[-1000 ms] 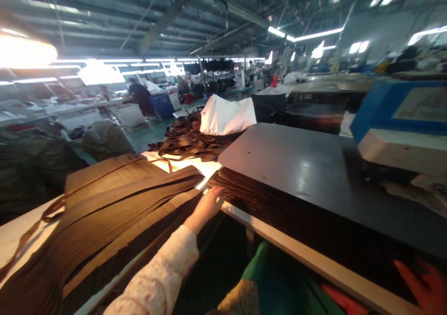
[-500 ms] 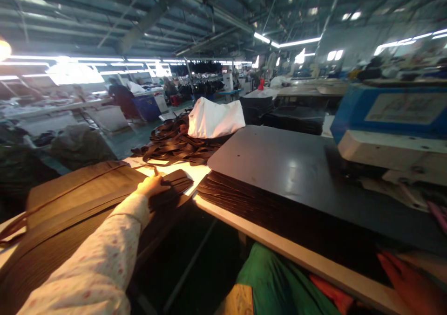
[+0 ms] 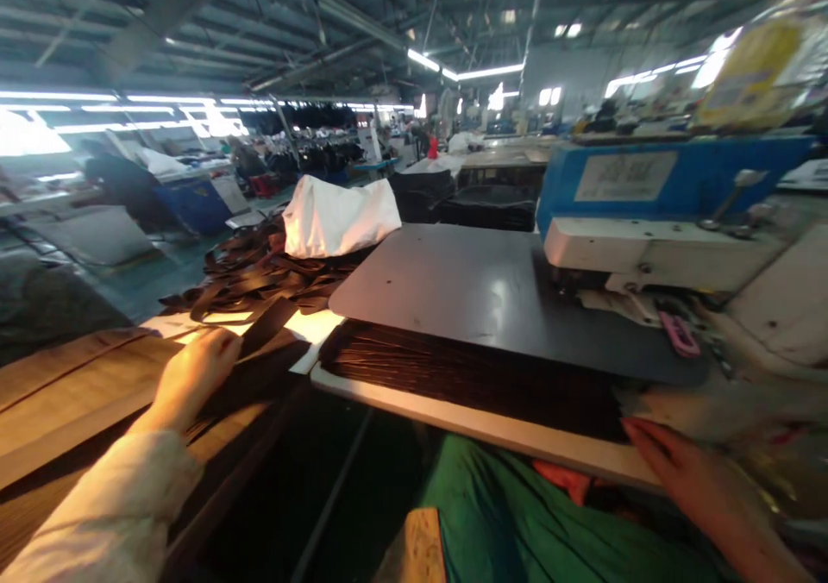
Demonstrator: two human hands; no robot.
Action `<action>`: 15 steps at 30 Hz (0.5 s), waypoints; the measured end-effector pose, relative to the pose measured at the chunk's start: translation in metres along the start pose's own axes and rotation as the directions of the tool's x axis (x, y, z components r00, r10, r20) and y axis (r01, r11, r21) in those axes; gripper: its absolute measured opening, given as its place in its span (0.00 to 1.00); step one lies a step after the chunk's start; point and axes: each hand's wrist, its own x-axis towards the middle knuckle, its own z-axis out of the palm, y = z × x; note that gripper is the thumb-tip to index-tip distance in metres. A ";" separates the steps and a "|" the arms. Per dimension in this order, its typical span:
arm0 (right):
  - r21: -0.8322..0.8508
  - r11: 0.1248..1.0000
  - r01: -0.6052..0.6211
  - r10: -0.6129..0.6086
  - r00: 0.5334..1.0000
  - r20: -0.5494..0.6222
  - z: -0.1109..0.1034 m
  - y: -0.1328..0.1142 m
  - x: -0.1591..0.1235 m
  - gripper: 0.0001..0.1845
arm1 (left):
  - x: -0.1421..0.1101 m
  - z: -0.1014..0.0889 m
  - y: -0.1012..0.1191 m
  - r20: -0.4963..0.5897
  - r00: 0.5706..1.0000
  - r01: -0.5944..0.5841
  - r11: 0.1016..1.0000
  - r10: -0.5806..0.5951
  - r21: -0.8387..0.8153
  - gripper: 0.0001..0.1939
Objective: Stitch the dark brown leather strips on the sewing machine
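Observation:
My left hand [image 3: 203, 363] is closed on the edge of a dark brown fabric piece [image 3: 265, 329], whose end rises above the pile beneath. This pile of brown fabric panels [image 3: 71, 432] lies on the pale table to the left, lit by warm light. At the lower right, my right hand [image 3: 673, 458] has its fingers stretched out against the near right end of a stack of dark fabric [image 3: 453, 376]. That stack sits on a pale-edged shelf [image 3: 466, 419], under a grey metal plate [image 3: 446, 277].
A blue and white sewing machine [image 3: 608, 186] stands at the right, with a pink-handled tool [image 3: 679, 333] near its head. Beyond the left pile lie tangled brown straps [image 3: 252, 268] and a white cloth bundle [image 3: 342, 216]. A person [image 3: 120, 178] is in the far left background.
My left hand has moved from the shelf corner over to the left pile and closed on a fabric piece, lifting its end. My right hand stays by the dark stack. The view has turned right.

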 end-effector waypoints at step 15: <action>0.805 0.593 0.007 -0.339 0.909 0.242 0.010 -0.175 -0.020 0.19 | -0.143 -0.007 0.236 0.126 0.865 0.077 0.120 0.486 -0.990 0.09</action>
